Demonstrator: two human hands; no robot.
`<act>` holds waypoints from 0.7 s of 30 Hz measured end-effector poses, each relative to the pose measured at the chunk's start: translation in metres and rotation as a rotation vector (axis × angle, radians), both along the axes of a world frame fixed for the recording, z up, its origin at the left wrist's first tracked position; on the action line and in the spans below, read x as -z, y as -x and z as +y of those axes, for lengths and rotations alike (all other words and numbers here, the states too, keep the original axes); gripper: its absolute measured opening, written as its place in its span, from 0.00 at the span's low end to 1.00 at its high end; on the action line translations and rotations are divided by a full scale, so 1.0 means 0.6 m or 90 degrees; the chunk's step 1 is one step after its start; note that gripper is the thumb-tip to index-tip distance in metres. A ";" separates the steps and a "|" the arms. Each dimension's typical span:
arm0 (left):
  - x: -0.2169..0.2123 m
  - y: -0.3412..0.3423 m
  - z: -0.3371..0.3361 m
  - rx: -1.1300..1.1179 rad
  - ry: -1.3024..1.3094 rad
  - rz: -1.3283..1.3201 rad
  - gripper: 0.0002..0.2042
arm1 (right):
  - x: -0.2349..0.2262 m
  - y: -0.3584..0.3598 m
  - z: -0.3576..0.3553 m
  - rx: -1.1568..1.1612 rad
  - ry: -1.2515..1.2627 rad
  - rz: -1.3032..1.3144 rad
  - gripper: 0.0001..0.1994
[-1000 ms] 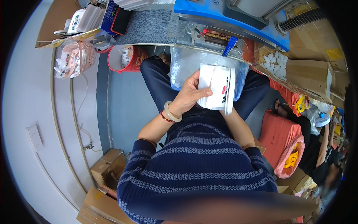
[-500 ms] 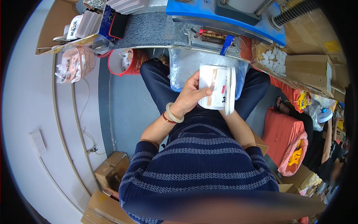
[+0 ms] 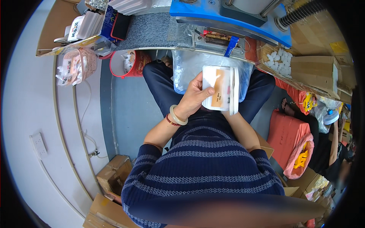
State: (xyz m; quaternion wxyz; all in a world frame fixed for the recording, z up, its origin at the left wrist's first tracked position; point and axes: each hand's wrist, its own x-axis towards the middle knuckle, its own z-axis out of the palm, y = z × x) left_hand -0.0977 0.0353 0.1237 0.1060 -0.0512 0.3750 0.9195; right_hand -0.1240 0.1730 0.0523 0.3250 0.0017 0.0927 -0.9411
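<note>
My left hand (image 3: 198, 93) grips a stack of flat white printed pieces (image 3: 219, 95) with rounded corners. Its thumb lies on the top one, which has an orange-brown panel, and the fingers go underneath. Whether these are pouches or thin plastic sheets I cannot make out. Several layered edges show along the stack's right side. My right hand (image 3: 232, 118) is behind the stack from below; only its wrist end shows, and its fingers are hidden. Beneath the stack, a clear plastic bag liner (image 3: 190, 70) opens between my knees.
Ahead is a grey-topped bench (image 3: 152, 32) carrying a blue machine (image 3: 228, 13) and a dark phone (image 3: 120, 26). A red bucket (image 3: 131, 64) and a pink basket (image 3: 85, 64) are at the left. White pieces fill a carton (image 3: 279, 59) at right. Another person (image 3: 327, 152) sits beyond red sacks (image 3: 287, 138).
The top face of the stack now shows an orange-brown panel where a mostly white face with red and dark print showed before. Both hands have barely moved.
</note>
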 end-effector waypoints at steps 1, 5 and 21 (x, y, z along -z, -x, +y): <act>0.000 0.001 0.001 -0.003 -0.004 0.003 0.31 | 0.009 0.001 0.002 0.002 0.000 0.001 0.23; -0.002 0.001 0.000 -0.006 -0.006 -0.001 0.30 | 0.010 0.001 -0.001 -0.008 -0.158 -0.035 0.25; 0.090 -0.034 -0.098 -0.023 -0.111 -0.174 0.18 | -0.047 0.073 0.053 0.088 -0.668 0.158 0.16</act>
